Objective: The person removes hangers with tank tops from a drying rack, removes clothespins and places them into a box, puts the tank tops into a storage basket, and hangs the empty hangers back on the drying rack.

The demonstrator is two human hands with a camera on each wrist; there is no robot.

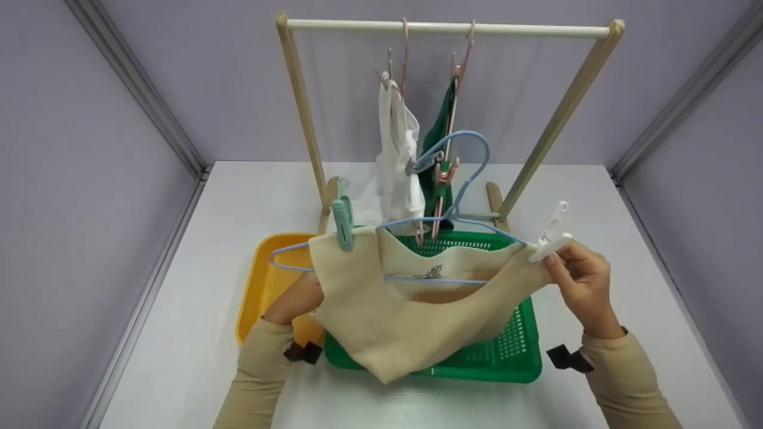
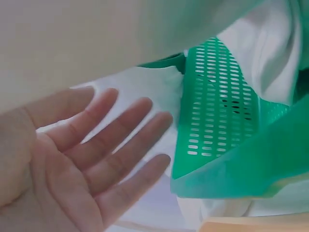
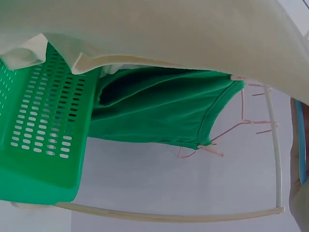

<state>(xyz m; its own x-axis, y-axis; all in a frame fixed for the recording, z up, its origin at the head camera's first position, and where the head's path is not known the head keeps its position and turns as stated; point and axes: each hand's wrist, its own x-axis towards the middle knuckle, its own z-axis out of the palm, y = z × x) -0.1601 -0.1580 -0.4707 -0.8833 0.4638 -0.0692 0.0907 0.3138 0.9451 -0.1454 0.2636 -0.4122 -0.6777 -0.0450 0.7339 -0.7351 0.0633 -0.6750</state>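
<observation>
A beige sleeveless top (image 1: 417, 322) hangs on a blue hanger (image 1: 471, 173), held up over the baskets. A green clothes peg (image 1: 343, 223) sits on its left shoulder and a white clothes peg (image 1: 554, 244) on its right shoulder. My right hand (image 1: 584, 286) pinches the top's right shoulder edge beside the white peg, thumb in front; the right wrist view does not show its fingertips. My left hand (image 2: 91, 159) is behind the top's left side, palm turned up and fingers spread straight under the cloth. In the head view the cloth covers its fingers.
A green perforated basket (image 1: 518, 357) stands beneath the top, beside a yellow tray (image 1: 253, 286). Behind them is a wooden rack with a white rail (image 1: 346, 25). A white garment (image 1: 393, 155) and a green garment (image 1: 438, 128) hang there on pink hangers.
</observation>
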